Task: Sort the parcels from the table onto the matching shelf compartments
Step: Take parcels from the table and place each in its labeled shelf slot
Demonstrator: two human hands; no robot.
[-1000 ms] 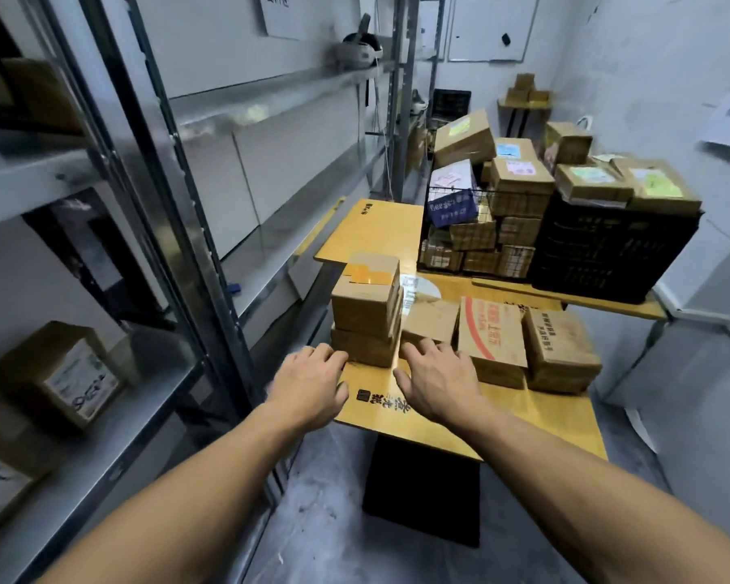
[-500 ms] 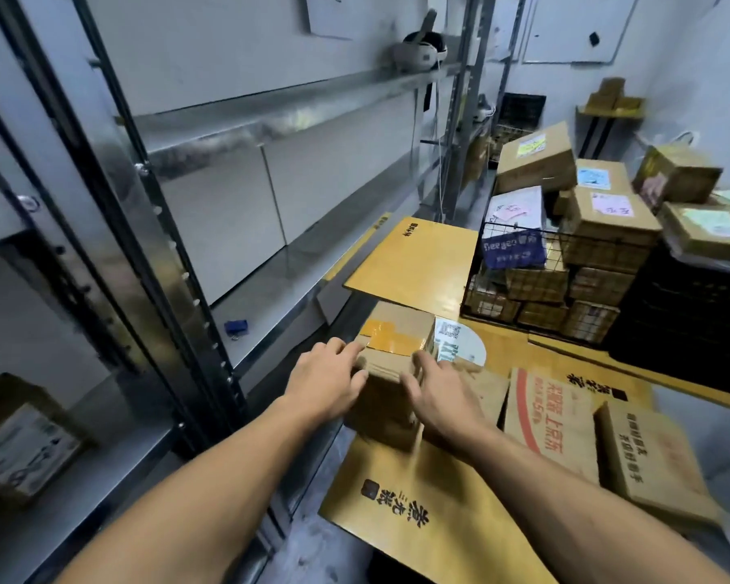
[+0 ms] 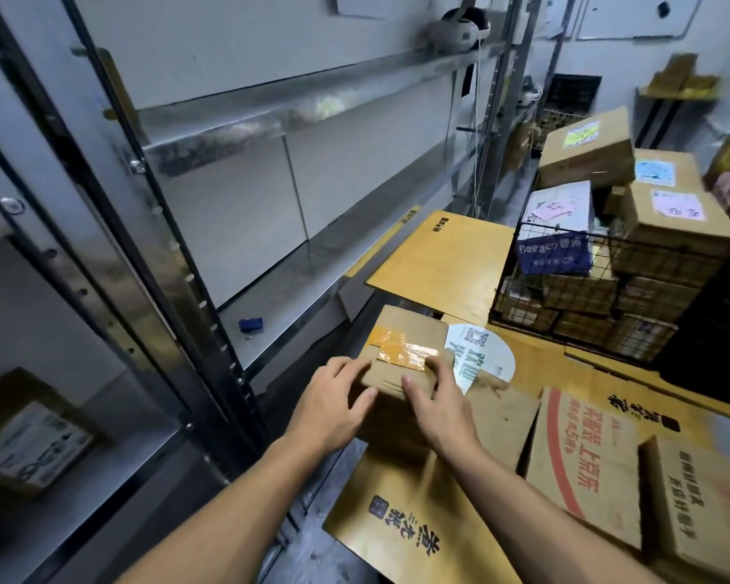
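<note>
1. The left hand (image 3: 334, 408) clasps the near left corner of a parcel (image 3: 409, 330), fingers curled over its top edge and thumb against the near face.
2. The right hand (image 3: 437, 408) holds the near right corner the same way, fingers bent onto the lid and thumb pointing towards the left hand.
3. The parcel is a plain brown cardboard box, squarish, matte, with soft worn edges. A strip of glossy orange-brown tape (image 3: 405, 351) crosses its lid and catches the light.
4. It sits at the left edge of the table (image 3: 435, 255). What is under it is blurred and partly hidden by the hands.
5. The table top is smooth, shiny ochre with black printed characters. A white round card (image 3: 487, 356) with a square code lies just right of the parcel.
6. Further right lie a flat carton with red print (image 3: 582, 461) and a plainer box (image 3: 700, 512) beside it.
7. At the far right edge a black wire basket (image 3: 565, 284) holds stacked cardboard boxes with coloured paper notes on them.
8. Left of the table runs a grey metal shelf (image 3: 296, 284) with perforated uprights; a small blue object (image 3: 250, 323) lies on it.
</note>
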